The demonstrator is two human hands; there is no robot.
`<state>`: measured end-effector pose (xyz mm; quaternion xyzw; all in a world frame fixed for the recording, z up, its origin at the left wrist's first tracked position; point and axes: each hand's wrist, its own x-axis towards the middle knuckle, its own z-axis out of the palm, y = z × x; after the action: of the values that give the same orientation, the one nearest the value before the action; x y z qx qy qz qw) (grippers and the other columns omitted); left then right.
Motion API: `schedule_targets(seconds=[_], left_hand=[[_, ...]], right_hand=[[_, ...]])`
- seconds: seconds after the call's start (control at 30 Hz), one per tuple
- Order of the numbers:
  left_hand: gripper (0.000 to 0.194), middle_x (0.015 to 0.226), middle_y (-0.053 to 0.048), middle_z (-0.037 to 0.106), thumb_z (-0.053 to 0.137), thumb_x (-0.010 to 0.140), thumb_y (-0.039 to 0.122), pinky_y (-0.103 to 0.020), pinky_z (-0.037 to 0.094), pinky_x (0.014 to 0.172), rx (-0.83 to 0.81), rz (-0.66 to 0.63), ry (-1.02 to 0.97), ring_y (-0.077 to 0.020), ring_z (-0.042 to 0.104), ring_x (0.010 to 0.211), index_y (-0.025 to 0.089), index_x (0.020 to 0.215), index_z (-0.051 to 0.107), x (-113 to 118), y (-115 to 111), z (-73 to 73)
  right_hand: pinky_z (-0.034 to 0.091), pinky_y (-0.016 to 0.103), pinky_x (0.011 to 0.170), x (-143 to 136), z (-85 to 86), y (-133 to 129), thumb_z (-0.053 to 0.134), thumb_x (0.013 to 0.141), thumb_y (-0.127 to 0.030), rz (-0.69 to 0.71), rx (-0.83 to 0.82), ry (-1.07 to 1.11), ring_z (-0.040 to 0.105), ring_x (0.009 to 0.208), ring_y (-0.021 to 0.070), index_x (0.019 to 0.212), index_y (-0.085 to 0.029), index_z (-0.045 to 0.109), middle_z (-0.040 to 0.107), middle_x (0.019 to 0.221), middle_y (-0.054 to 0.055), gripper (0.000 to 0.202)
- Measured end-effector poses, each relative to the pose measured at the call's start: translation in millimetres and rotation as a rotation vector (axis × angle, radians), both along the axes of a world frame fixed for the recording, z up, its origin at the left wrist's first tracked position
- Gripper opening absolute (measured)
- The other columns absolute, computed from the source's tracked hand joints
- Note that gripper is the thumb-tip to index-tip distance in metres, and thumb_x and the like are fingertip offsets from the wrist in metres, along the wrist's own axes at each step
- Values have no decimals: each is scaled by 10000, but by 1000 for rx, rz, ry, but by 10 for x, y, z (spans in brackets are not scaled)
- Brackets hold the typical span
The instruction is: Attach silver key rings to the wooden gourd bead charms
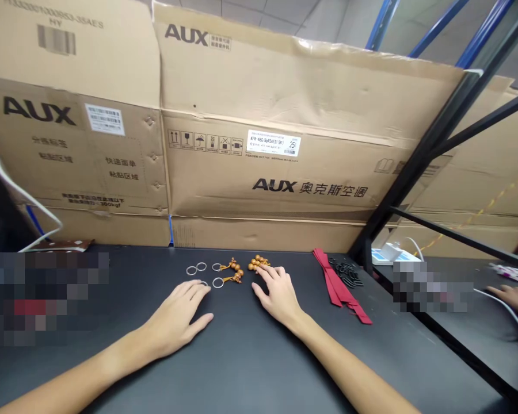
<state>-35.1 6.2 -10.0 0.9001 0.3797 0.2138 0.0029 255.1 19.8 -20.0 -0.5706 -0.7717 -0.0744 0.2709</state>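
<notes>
My left hand point(176, 319) lies palm down on the dark table, thumb spread, with its fingertips beside a metal ring partly hidden by them. Two more rings point(191, 271) lie just beyond it. My right hand point(280, 294) rests with fingers apart, its index fingertip at a cluster of golden-brown beads point(258, 263). Between the hands are two beaded pieces on orange cord, one with an upper ring point(216, 267) and one with a lower ring point(218, 282). Neither hand grips anything.
Red strips point(339, 284) and a pile of small black pieces point(349, 272) lie to the right. Cardboard boxes point(267, 167) stand behind the table point(242, 362). Beyond a black metal frame, another person's hand point(515, 299) rests near a white cable.
</notes>
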Motion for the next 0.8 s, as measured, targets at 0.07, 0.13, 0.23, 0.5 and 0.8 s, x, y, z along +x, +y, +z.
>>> schedule_targets(seconds=[0.07,0.13,0.23,0.5,0.8], left_hand=[[312,1219,-106,628,506,955,336,-429,482,993,-15,-129,-19,-278,563,1165,201,1230,568,17,-45,69],[279,1162,-87,647,503,955,266,-399,496,971,-18,-217,-28,-255,585,1114,220,1223,566,30,-79,120],[255,1102,-80,662,500,953,230,-383,499,953,-10,-269,-27,-247,596,1076,223,1196,578,41,-97,152],[204,1115,-78,654,495,958,228,-376,489,948,-15,-264,-24,-245,585,1081,216,1133,600,54,-92,164],[188,1118,-84,655,492,956,222,-379,494,939,-2,-282,-29,-243,590,1075,210,1096,618,53,-85,149]], right_hand=[[445,443,786,6,-15,-4,560,904,-307,-44,-12,-26,536,953,297,1141,-204,645,661,1174,114,273],[435,417,743,-10,-27,-31,547,907,-299,-56,-3,-36,536,876,282,1042,-203,673,695,1047,113,208],[426,388,718,-48,-38,-77,536,909,-287,-31,22,-38,527,837,264,904,-201,677,697,930,96,164],[446,452,847,-41,9,-3,574,896,-416,25,-30,-52,510,1055,295,1223,-215,597,589,1300,109,385],[438,381,740,-141,7,-213,577,890,-315,55,-7,-22,563,871,263,994,-210,657,685,968,93,168]])
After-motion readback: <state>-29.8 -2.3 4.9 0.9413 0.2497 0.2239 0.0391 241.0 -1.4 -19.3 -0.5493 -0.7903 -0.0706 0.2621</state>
